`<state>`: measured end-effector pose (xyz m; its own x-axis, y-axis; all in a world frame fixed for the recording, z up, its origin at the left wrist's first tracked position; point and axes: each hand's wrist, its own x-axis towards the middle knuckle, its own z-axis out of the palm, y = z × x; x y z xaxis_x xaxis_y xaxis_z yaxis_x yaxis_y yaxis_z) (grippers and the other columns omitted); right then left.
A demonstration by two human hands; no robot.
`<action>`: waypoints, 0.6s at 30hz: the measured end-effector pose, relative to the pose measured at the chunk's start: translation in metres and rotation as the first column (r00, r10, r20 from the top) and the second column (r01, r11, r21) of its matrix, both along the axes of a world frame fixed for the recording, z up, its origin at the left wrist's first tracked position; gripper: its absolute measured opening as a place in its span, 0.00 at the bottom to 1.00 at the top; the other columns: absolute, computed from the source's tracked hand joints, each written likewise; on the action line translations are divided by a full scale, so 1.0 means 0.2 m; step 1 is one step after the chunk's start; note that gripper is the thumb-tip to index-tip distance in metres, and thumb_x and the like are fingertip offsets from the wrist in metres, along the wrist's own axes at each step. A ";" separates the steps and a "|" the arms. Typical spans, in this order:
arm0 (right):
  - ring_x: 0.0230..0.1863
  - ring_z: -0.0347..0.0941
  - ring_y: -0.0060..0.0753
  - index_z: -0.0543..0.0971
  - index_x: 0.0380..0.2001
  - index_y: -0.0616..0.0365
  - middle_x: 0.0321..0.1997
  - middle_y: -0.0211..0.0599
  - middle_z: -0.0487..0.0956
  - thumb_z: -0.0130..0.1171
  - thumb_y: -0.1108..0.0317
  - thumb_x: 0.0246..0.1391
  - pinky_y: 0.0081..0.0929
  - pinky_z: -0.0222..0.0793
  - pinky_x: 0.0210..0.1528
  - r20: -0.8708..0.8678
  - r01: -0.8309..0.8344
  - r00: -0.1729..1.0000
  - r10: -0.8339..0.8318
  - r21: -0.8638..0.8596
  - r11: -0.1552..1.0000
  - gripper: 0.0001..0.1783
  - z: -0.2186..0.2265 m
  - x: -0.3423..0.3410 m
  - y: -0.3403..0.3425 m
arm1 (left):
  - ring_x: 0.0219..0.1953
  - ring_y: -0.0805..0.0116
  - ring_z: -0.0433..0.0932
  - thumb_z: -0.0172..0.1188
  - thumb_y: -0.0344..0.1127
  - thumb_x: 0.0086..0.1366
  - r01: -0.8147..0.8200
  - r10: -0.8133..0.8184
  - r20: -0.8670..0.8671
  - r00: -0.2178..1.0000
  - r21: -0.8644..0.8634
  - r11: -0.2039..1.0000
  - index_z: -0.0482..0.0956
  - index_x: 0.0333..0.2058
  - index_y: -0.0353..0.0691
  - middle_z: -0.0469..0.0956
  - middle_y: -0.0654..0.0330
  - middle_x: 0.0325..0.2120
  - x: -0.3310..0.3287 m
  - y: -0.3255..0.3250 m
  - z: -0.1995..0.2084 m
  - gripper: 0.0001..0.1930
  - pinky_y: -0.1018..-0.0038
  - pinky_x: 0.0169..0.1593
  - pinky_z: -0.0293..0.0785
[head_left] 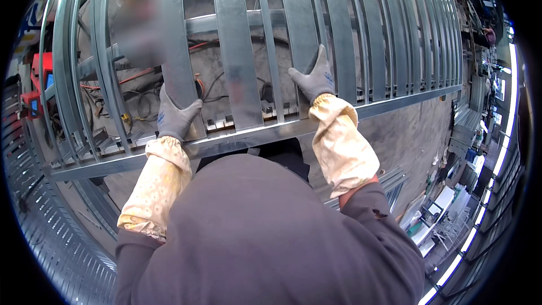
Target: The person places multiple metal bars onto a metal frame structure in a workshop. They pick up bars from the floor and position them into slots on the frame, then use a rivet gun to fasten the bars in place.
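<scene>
My left hand [178, 117], in a grey work glove, is on a wide galvanized metal stud [179, 51]. Its thumb lies toward one edge and its fingers toward the other. In a matching glove, my right hand [317, 78] spans the lower part of another wide metal stud [297, 17], thumb on the left and fingers on the right. The fingers' far sides are partly hidden. Both studs meet a long metal rail [254, 134] that runs across in front of my body. Pale protective sleeves [339, 144] cover my forearms.
Several parallel studs fill the frame, with a cross bar [257, 20] running through them. Cables [141, 99] lie on the floor beneath. Red equipment [40, 76] stands at the left. Stacked metal profiles [467, 118] and a cluttered work area [437, 209] lie at the right.
</scene>
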<state>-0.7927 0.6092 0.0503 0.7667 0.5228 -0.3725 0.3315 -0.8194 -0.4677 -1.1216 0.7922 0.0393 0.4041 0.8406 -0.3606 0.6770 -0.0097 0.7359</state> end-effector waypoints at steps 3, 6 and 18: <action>0.68 0.62 0.61 0.47 0.73 0.64 0.67 0.66 0.64 0.73 0.46 0.38 0.43 0.58 0.70 0.020 0.004 1.000 -0.003 -0.049 0.999 0.67 -0.02 -0.01 0.04 | 0.59 0.54 0.74 0.78 0.44 0.46 -0.008 0.009 0.030 1.000 -0.006 1.000 0.56 0.67 0.38 0.72 0.47 0.57 0.00 0.00 -0.01 0.53 0.63 0.62 0.69; 0.69 0.62 0.58 0.47 0.73 0.64 0.67 0.64 0.64 0.74 0.46 0.37 0.42 0.59 0.70 0.049 -0.010 0.999 0.010 0.003 1.000 0.67 -0.14 -0.03 0.04 | 0.58 0.55 0.73 0.78 0.41 0.45 -0.008 0.008 0.053 0.999 0.002 1.000 0.58 0.66 0.38 0.72 0.50 0.56 0.01 0.01 0.00 0.52 0.63 0.61 0.69; 0.74 0.55 0.56 0.50 0.73 0.63 0.73 0.61 0.58 0.72 0.46 0.40 0.38 0.52 0.74 0.109 0.014 0.994 -0.018 0.036 0.999 0.64 -0.14 -0.13 0.08 | 0.61 0.42 0.69 0.82 0.53 0.40 0.079 -0.036 -0.200 0.979 0.214 0.974 0.45 0.72 0.35 0.66 0.37 0.59 -0.03 0.01 -0.02 0.68 0.59 0.63 0.69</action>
<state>-0.8179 0.6258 0.0227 0.8102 0.5216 -0.2676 0.3695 -0.8087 -0.4576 -1.1268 0.7933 0.0347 0.3951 0.8851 -0.2459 0.7996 -0.1996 0.5664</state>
